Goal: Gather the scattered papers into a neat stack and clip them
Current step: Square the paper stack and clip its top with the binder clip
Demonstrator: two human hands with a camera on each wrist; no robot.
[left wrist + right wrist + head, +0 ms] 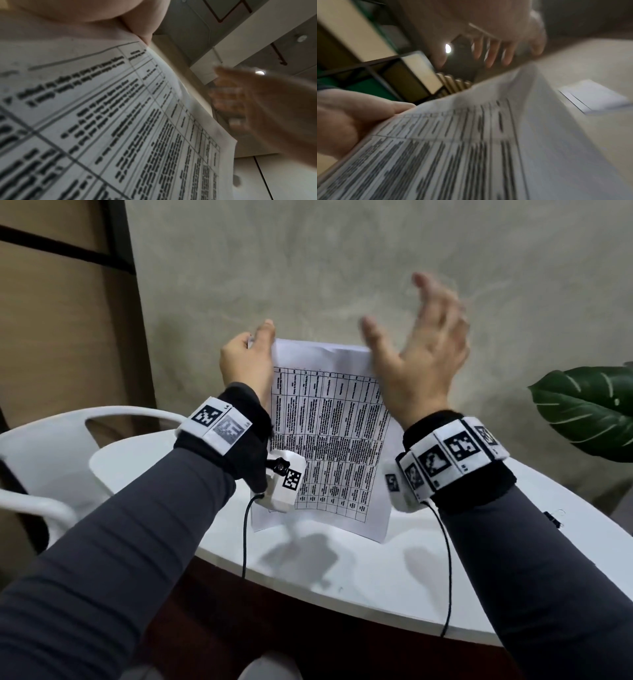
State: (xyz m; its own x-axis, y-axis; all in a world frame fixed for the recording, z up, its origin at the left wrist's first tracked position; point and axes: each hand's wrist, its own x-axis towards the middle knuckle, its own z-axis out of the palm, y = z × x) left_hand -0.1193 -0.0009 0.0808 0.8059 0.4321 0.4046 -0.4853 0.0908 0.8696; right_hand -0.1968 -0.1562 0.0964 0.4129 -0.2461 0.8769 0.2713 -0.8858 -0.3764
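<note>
— Holding the papers [329, 436] upright, is the left hand [245, 361]?
— Yes, it is pinching their upper left corner, and their bottom edge is resting on the white table [359, 577].
— And the right hand [421, 361]?
— It is hovering beside the right edge, fingers spread, gripping nothing. A binder clip [553, 518] is lying near the right forearm.

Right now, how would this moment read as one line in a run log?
stage: squaring papers | left hand: grips papers at top left corner | right hand: open, blurred, beside top right edge | papers: upright on table | binder clip: unused
</note>
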